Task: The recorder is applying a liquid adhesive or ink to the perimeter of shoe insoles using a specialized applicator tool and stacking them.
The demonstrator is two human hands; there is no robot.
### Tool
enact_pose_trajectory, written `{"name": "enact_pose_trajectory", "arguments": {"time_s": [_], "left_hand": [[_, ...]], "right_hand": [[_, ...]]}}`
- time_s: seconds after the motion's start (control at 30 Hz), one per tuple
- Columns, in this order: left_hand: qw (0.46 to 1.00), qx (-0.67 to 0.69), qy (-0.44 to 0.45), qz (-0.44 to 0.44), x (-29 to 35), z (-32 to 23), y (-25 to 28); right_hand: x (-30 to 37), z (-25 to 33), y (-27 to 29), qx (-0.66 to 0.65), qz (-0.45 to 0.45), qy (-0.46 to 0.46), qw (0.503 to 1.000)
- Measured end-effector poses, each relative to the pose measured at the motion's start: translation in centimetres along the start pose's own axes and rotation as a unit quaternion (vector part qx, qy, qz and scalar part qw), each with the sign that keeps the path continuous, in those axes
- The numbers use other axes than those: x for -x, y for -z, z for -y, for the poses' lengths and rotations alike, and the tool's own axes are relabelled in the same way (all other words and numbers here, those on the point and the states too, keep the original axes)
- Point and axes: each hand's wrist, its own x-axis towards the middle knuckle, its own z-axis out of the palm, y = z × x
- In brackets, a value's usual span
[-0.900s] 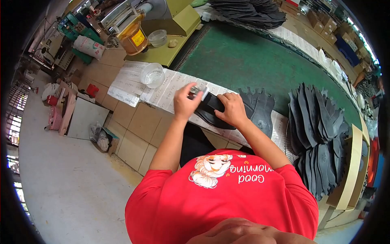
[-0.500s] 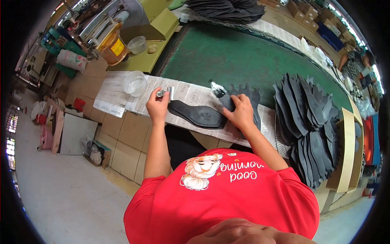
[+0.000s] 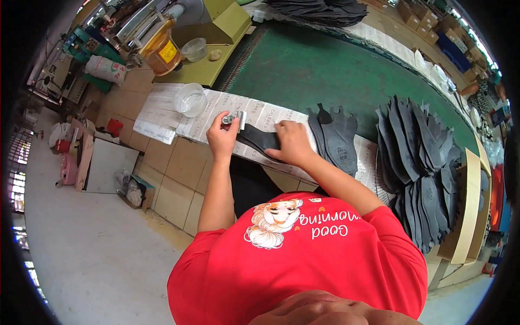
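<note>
My left hand is closed around a small silvery metal tool with a pale, rounded end. The tool is just above the left end of a black shoe sole piece lying on the paper-covered edge of the bench. Across the right part of that piece lies my right hand, palm down with fingers stretched out, hiding much of it. To the right of this hand, several flat dark sole pieces with notched upper ends lie together.
A big fanned pile of dark sole pieces stands at the right, beside an open cardboard box. A clear plastic tub sits at the left on the paper. Beyond stretches a green belt, with a yellow-green machine at its left.
My right hand has let go of the dark strip and moved left onto the black sole piece. The strip with the glossy white end is no longer visible. My left hand still holds the metal tool.
</note>
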Motion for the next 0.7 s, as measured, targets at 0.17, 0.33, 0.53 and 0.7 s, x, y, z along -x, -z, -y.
{"name": "enact_pose_trajectory", "arguments": {"time_s": [0.17,0.33,0.53,0.7], "left_hand": [[0.999,-0.049,-0.019,-0.006,0.6,-0.9,1.5],[0.997,-0.039,-0.063,-0.008,1.6,-1.2,2.3],[0.982,-0.053,-0.183,-0.005,2.0,-3.1,1.1],[0.986,0.003,-0.160,-0.039,1.4,-4.4,1.3]], "right_hand": [[-1.0,0.1,-5.1,-0.090,-0.001,0.015,0.996],[-1.1,0.2,-3.7,-0.152,-0.032,-0.064,0.986],[-1.6,-0.2,-3.7,-0.197,-0.081,-0.109,0.971],[-2.0,-0.6,-2.7,-0.253,-0.097,-0.153,0.950]]}}
